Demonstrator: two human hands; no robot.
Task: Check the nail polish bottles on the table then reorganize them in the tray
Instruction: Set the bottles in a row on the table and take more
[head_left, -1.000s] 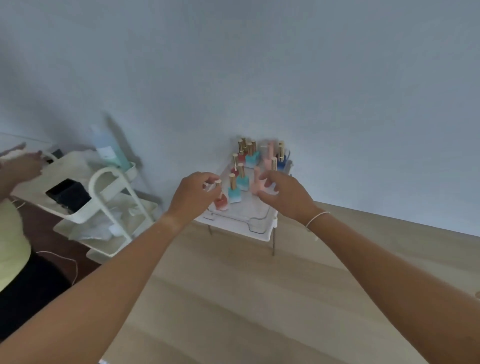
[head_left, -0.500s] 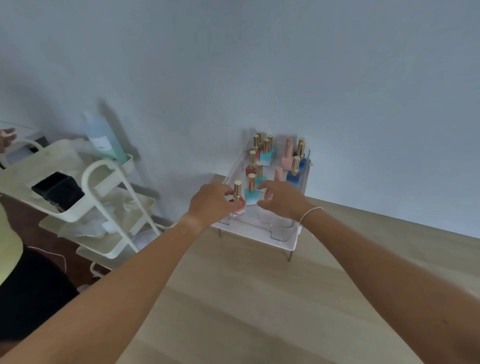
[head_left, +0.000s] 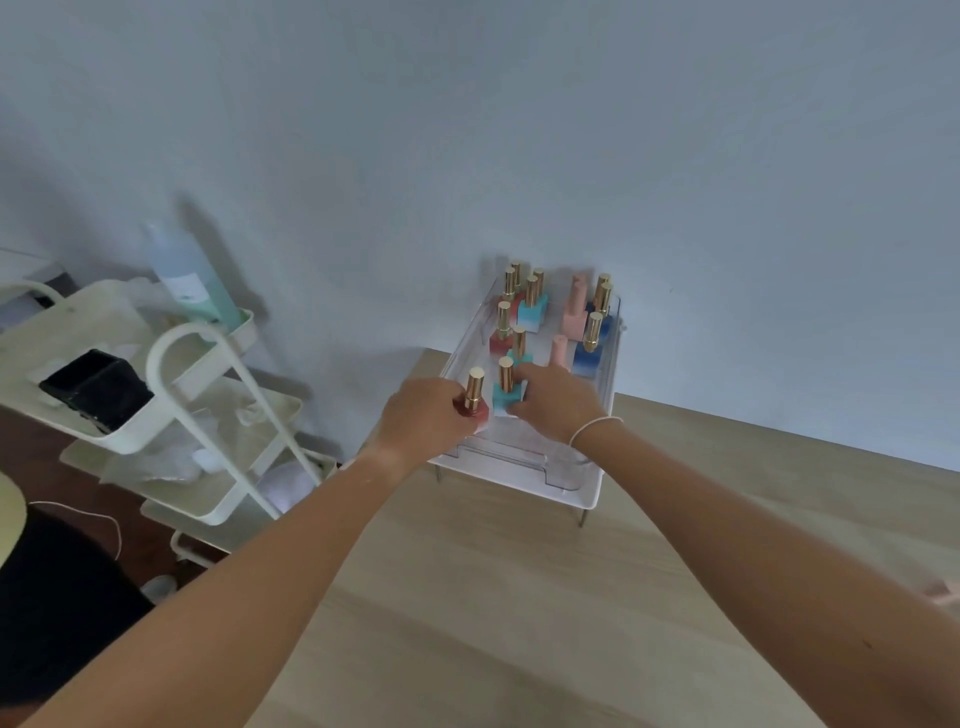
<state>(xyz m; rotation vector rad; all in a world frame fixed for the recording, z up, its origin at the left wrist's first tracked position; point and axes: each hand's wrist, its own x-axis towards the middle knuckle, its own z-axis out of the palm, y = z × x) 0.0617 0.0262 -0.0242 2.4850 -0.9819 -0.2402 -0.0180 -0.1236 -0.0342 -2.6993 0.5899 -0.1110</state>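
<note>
Reaching across the wooden desk (head_left: 519, 597), both hands work at the near end of the clear tray (head_left: 566, 475), which stands at the desk's 12 o'clock edge by the wall. The left hand (head_left: 423, 415) curls its fingers round a red bottle (head_left: 474, 402); the right hand (head_left: 558, 402) holds a teal bottle (head_left: 506, 392) just beside it. More gold-capped bottles stand upright behind. A white cart (head_left: 171, 374) sits at 9 o'clock.

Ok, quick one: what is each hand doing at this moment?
Left hand: grips the red bottle at its base.
Right hand: fingers on the teal bottle; a grip cannot be told.
</note>
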